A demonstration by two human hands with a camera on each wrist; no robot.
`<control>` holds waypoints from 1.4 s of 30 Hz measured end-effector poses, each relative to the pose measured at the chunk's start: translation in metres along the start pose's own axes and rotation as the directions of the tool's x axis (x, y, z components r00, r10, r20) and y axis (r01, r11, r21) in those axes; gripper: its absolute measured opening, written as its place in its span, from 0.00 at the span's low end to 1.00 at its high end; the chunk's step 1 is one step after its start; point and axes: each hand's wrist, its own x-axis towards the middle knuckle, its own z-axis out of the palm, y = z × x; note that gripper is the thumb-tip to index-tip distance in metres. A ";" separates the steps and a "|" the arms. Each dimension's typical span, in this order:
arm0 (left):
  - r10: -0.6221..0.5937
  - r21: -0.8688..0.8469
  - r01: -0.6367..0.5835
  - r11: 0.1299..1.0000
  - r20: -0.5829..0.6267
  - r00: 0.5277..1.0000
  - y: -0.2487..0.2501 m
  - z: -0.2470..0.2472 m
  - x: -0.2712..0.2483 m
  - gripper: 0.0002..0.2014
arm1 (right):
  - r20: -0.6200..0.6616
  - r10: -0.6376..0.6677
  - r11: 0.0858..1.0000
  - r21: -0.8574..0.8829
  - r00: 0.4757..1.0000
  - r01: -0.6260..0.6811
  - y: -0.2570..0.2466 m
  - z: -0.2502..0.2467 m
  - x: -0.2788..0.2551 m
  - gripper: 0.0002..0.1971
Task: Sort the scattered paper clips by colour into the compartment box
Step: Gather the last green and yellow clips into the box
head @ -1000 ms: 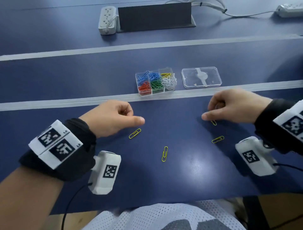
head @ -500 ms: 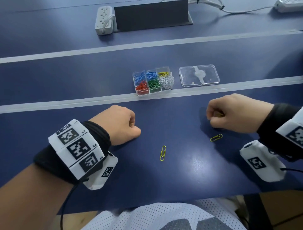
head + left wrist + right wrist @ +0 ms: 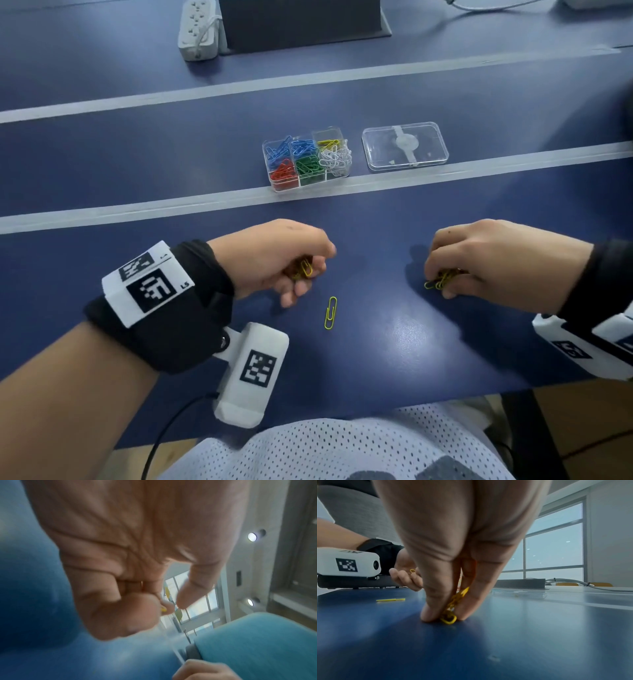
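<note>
The left hand (image 3: 274, 257) is lifted a little above the blue table (image 3: 394, 342), with its fingers curled around some yellow clips (image 3: 304, 268) that show in the hollow of the palm. The right hand (image 3: 493, 257) is lower; its fingertips (image 3: 429, 615) touch the table and pinch a bunch of yellow clips (image 3: 442, 279) between thumb and fingers. In the right wrist view this bunch (image 3: 452, 608) stands steeply, with its lower loops on the table surface and its upper end going up between the fingers. In the head view the bunch sticks out from the fingers toward the left hand. One single yellow paper clip (image 3: 331, 312) lies flat on the table between the two hands, nearer to the left hand, just beside and below its fingertips. Its long axis runs almost straight away from the person, only slightly tilted, so one end points to the person and the other to the far side. Beyond both hands, on a pale strip of the table, stands the clear compartment box (image 3: 308, 158). It holds blue clips in the far compartments on the left-hand side, red and green in the near ones, yellow in the far compartment on the right-hand side and white in front of it. Its clear lid (image 3: 405, 145) lies flat just beside it, on the right-hand side. Farther away lie a white power strip (image 3: 198, 29) and a dark panel (image 3: 301, 20).
</note>
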 end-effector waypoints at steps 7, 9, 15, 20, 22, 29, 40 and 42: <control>0.128 0.835 0.058 0.548 -0.152 0.980 0.000 0.019 0.000 0.16 | -0.041 -0.037 0.999 -0.004 0.998 0.037 -0.003 -0.002 0.000 0.07; 0.162 0.850 0.044 0.525 -0.150 0.975 0.003 0.021 0.002 0.14 | -0.054 -0.002 0.999 -0.033 0.999 0.000 -0.006 -0.005 0.004 0.09; 0.227 0.876 0.027 0.482 -0.154 0.962 0.010 0.010 0.003 0.04 | -0.139 0.080 0.997 0.001 0.987 -0.081 -0.008 -0.036 0.037 0.11; 0.242 0.885 0.081 0.458 -0.212 0.947 0.009 0.003 0.003 0.10 | -0.298 0.244 0.956 0.236 0.923 -0.176 0.000 -0.089 0.087 0.12; 0.216 0.878 0.097 0.468 -0.221 0.951 0.009 0.002 0.003 0.09 | -0.324 0.295 0.930 0.312 0.899 -0.193 -0.003 -0.107 0.109 0.11; 0.161 0.880 0.144 0.453 -0.240 0.957 0.009 0.005 0.005 0.13 | -0.281 0.334 0.943 0.093 0.900 -0.321 -0.027 -0.129 0.164 0.11; 0.202 0.891 0.122 0.438 -0.229 0.952 0.006 0.005 0.003 0.15 | -0.231 0.272 0.962 0.089 0.934 -0.258 -0.036 -0.135 0.170 0.10; 0.213 0.897 0.120 0.426 -0.228 0.950 0.005 0.004 0.003 0.15 | -0.247 0.276 0.961 0.101 0.929 -0.259 -0.034 -0.134 0.168 0.10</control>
